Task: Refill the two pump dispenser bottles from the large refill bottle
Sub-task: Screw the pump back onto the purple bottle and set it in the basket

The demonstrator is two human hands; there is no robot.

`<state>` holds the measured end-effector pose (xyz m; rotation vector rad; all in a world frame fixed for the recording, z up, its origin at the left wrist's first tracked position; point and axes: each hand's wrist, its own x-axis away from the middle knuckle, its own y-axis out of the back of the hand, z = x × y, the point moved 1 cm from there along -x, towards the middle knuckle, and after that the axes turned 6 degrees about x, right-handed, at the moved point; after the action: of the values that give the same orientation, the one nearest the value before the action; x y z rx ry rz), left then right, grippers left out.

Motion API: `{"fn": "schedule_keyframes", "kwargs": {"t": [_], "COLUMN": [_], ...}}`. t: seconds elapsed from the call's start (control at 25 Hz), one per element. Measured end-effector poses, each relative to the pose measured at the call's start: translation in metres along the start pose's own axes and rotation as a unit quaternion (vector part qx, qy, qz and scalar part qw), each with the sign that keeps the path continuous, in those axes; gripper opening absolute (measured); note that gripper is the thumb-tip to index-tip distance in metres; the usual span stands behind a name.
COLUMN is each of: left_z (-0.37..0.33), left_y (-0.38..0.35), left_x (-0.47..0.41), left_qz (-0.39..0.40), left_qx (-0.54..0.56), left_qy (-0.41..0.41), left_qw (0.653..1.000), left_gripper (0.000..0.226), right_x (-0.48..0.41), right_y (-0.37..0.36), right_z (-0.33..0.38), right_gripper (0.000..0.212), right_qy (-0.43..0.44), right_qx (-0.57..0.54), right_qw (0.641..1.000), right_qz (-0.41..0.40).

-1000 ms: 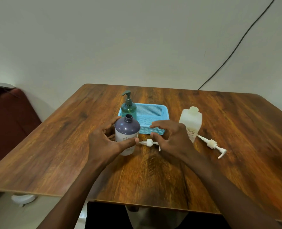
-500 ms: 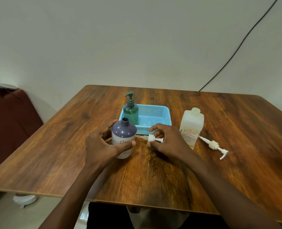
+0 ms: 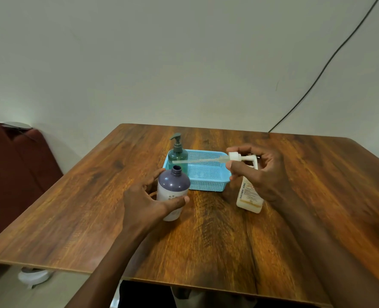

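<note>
White pump (image 3: 234, 156) lifted off table, right hand (image 3: 264, 174) raised

Plain pale wall (image 3: 139, 63) behind a wooden table (image 3: 217, 241); black cable (image 3: 324, 70) crosses the wall; dark red seat (image 3: 10, 174) at left

One head-worn wide-angle view looks forward and down along the wooden table (image 3: 206, 241) to the wall (image 3: 184, 63) (straight edges bow slightly), near enough that the left hand (image 3: 144, 201) and right hand (image 3: 261, 174) sit mid-frame; the table's near edge seems just beneath the lens
</note>
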<state>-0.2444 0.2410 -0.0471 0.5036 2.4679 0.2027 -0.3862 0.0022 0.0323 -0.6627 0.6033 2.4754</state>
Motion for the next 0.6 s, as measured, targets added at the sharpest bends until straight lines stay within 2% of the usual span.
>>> {"fn": "schedule_keyframes", "kwargs": {"t": [0.28, 0.48, 0.6], "left_z": [-0.004, -0.007, -0.003], "left_y": [-0.003, -0.006, -0.008], "left_x": [0.002, 0.005, 0.005], "left_qz": [0.011, 0.019, 0.036], "left_qx": [-0.006, -0.017, -0.028], "left_qy": [0.008, 0.010, 0.020], "left_qw": [1.000, 1.000, 0.999], "left_gripper": [0.076, 0.083, 0.097], "right_x": [0.002, -0.008, -0.017], "right_y": [0.009, 0.020, 0.023], "right_z": [-0.007, 0.005, 0.015], "right_gripper": [0.024, 0.028, 0.031], "right_qy": [0.003, -0.010, 0.010], "right_qx": [0.057, 0.108, 0.132], "right_qw": [0.998, 0.992, 0.986], "right_qz": [-0.006, 0.066, 0.098]}}
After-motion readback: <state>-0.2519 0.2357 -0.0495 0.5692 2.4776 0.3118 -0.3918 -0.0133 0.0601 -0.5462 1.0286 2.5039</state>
